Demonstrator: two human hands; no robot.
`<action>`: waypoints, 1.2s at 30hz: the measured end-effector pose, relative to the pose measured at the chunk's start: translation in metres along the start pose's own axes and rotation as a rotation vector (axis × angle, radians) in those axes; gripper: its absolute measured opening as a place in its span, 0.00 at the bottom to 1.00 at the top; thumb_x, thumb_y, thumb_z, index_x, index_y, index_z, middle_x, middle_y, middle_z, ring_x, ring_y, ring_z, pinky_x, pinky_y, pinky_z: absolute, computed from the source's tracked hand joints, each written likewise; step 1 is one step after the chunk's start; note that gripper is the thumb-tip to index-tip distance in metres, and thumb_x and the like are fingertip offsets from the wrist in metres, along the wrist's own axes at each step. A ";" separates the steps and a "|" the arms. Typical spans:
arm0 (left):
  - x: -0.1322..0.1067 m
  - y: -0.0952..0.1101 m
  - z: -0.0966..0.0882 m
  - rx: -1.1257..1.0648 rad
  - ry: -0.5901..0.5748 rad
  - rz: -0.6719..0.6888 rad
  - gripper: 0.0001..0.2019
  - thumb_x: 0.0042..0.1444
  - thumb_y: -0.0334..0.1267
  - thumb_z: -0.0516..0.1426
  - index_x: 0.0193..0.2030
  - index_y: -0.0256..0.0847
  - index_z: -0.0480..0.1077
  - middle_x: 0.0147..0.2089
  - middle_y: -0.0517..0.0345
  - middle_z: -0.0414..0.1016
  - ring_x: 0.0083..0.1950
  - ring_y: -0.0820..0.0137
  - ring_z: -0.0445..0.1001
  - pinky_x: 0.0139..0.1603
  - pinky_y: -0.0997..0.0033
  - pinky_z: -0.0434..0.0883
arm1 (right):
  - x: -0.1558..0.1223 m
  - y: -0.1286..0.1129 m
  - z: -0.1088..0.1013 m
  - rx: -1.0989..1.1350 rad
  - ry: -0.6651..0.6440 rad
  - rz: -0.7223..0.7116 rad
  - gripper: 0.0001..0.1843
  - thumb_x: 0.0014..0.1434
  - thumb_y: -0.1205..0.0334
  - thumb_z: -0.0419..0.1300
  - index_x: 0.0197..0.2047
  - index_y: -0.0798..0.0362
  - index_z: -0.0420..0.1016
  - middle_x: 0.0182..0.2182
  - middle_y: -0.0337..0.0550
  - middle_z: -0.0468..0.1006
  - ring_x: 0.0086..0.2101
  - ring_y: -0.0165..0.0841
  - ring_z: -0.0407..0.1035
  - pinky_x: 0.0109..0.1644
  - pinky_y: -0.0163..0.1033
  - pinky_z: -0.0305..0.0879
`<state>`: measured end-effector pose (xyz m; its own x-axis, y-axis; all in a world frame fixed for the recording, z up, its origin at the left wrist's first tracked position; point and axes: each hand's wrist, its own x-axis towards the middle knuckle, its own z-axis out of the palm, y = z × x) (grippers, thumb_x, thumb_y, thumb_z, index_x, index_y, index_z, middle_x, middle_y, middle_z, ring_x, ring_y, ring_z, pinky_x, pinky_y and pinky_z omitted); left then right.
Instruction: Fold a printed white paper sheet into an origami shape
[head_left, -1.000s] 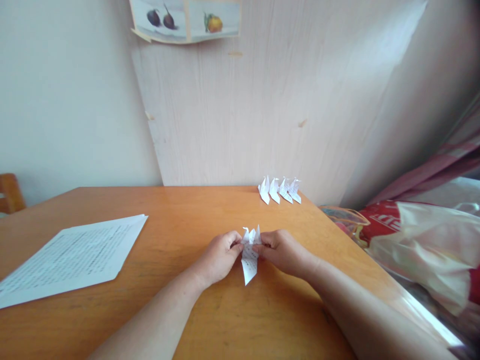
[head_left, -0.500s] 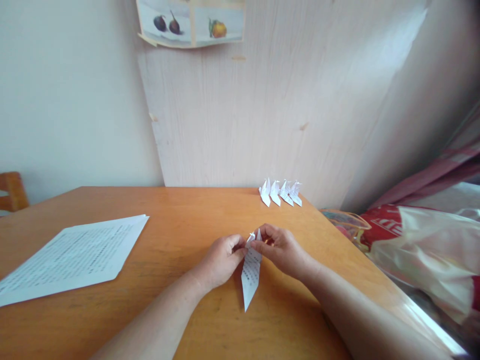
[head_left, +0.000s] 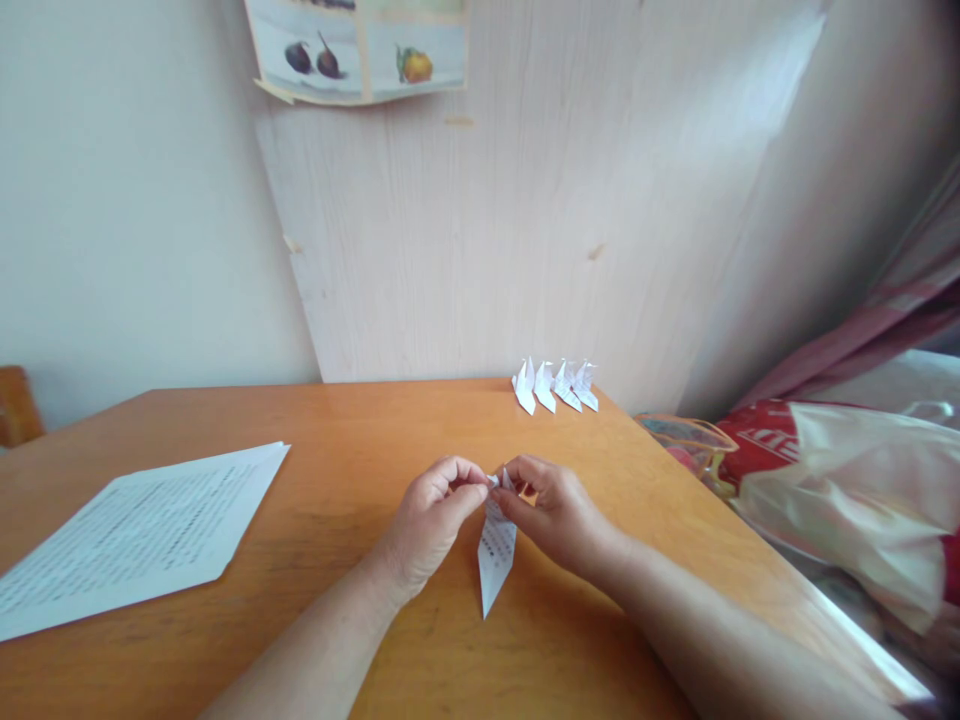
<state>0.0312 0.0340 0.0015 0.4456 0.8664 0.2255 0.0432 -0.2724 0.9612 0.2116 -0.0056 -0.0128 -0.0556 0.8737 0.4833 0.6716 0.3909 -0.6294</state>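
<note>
A folded paper crane point(head_left: 496, 555), white with printed text, hangs point-down between my hands above the wooden table point(head_left: 360, 430). My left hand point(head_left: 442, 510) pinches the small bent tip at its upper left. Thumb and fingers of my right hand point(head_left: 551, 505) are closed on the crane's upper right, beside a second upright point. The fingers hide part of the paper's top. Several finished-looking paper cranes point(head_left: 555, 387) stand in a row at the table's far right corner.
A stack of printed paper sheets point(head_left: 142, 535) lies on the left of the table. Bags point(head_left: 840, 500) fill the space beyond the right edge, with an orange-rimmed mesh item point(head_left: 686, 440) near them. A fruit picture point(head_left: 360, 55) hangs on the wall behind.
My left hand has shifted up from the paper's left side to its small top tip. The right hand keeps its grip. The whole view has turned slightly.
</note>
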 end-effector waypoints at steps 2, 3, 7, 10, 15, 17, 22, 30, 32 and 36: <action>0.000 0.000 0.000 -0.050 -0.013 -0.038 0.07 0.57 0.42 0.58 0.34 0.40 0.71 0.34 0.60 0.72 0.40 0.67 0.68 0.45 0.68 0.64 | -0.001 -0.002 0.000 -0.051 -0.004 -0.034 0.06 0.63 0.64 0.60 0.32 0.52 0.72 0.30 0.38 0.75 0.31 0.30 0.67 0.35 0.35 0.59; 0.000 0.000 0.000 -0.067 -0.014 -0.054 0.08 0.57 0.42 0.59 0.33 0.40 0.71 0.34 0.61 0.72 0.40 0.67 0.68 0.45 0.68 0.64 | -0.001 -0.003 0.000 -0.073 -0.008 -0.050 0.06 0.63 0.64 0.60 0.32 0.51 0.72 0.30 0.39 0.75 0.31 0.31 0.68 0.35 0.35 0.59; 0.001 -0.001 0.000 -0.102 -0.003 -0.101 0.09 0.56 0.44 0.59 0.32 0.41 0.71 0.32 0.62 0.71 0.38 0.68 0.67 0.44 0.69 0.64 | -0.002 -0.009 -0.003 -0.129 -0.019 -0.079 0.07 0.64 0.64 0.60 0.32 0.51 0.70 0.30 0.39 0.75 0.32 0.31 0.69 0.37 0.35 0.60; 0.001 -0.001 0.000 -0.100 0.005 -0.117 0.10 0.56 0.45 0.60 0.30 0.41 0.71 0.30 0.62 0.70 0.36 0.68 0.66 0.42 0.69 0.63 | -0.002 -0.011 -0.003 -0.137 -0.025 -0.085 0.07 0.63 0.65 0.60 0.32 0.51 0.70 0.31 0.40 0.75 0.33 0.32 0.69 0.38 0.36 0.61; 0.002 -0.003 0.001 -0.120 0.010 -0.112 0.09 0.54 0.43 0.61 0.32 0.40 0.73 0.33 0.59 0.72 0.39 0.67 0.68 0.45 0.69 0.64 | -0.001 -0.009 -0.002 -0.116 -0.036 -0.070 0.05 0.63 0.65 0.60 0.33 0.51 0.72 0.31 0.40 0.76 0.33 0.32 0.69 0.37 0.35 0.61; 0.002 -0.003 0.001 -0.126 0.004 -0.113 0.08 0.54 0.42 0.61 0.32 0.39 0.73 0.33 0.59 0.73 0.40 0.66 0.68 0.45 0.69 0.64 | -0.001 -0.008 -0.001 -0.101 -0.040 -0.067 0.05 0.63 0.65 0.59 0.34 0.51 0.72 0.30 0.40 0.76 0.32 0.31 0.69 0.37 0.35 0.60; 0.003 -0.004 0.000 -0.123 -0.014 -0.113 0.09 0.55 0.43 0.61 0.33 0.39 0.74 0.35 0.58 0.74 0.42 0.66 0.69 0.48 0.68 0.65 | -0.001 -0.008 -0.001 -0.087 -0.037 -0.052 0.06 0.64 0.65 0.59 0.33 0.51 0.72 0.30 0.40 0.75 0.32 0.31 0.68 0.35 0.35 0.59; 0.003 -0.005 -0.001 -0.146 -0.019 -0.127 0.08 0.54 0.43 0.61 0.34 0.40 0.75 0.35 0.59 0.75 0.42 0.66 0.70 0.47 0.69 0.64 | -0.001 -0.006 -0.001 -0.086 -0.038 -0.046 0.07 0.64 0.63 0.59 0.32 0.51 0.71 0.29 0.39 0.75 0.31 0.31 0.68 0.35 0.35 0.59; 0.003 -0.005 -0.001 -0.143 -0.026 -0.119 0.08 0.55 0.43 0.61 0.34 0.40 0.75 0.34 0.59 0.74 0.40 0.66 0.69 0.46 0.69 0.64 | -0.001 -0.005 0.000 -0.083 -0.038 -0.051 0.07 0.65 0.63 0.59 0.33 0.51 0.71 0.30 0.39 0.75 0.31 0.31 0.68 0.35 0.35 0.59; 0.004 -0.004 -0.001 -0.110 -0.021 -0.107 0.13 0.57 0.47 0.59 0.29 0.41 0.72 0.30 0.59 0.72 0.37 0.67 0.66 0.43 0.69 0.63 | -0.001 -0.006 -0.001 -0.081 -0.041 -0.056 0.06 0.64 0.64 0.59 0.33 0.51 0.72 0.30 0.40 0.76 0.32 0.31 0.69 0.36 0.35 0.60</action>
<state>0.0314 0.0389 -0.0017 0.4619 0.8790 0.1183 -0.0061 -0.1302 0.9915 0.2082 -0.0089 -0.0093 -0.1240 0.8626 0.4904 0.7238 0.4167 -0.5500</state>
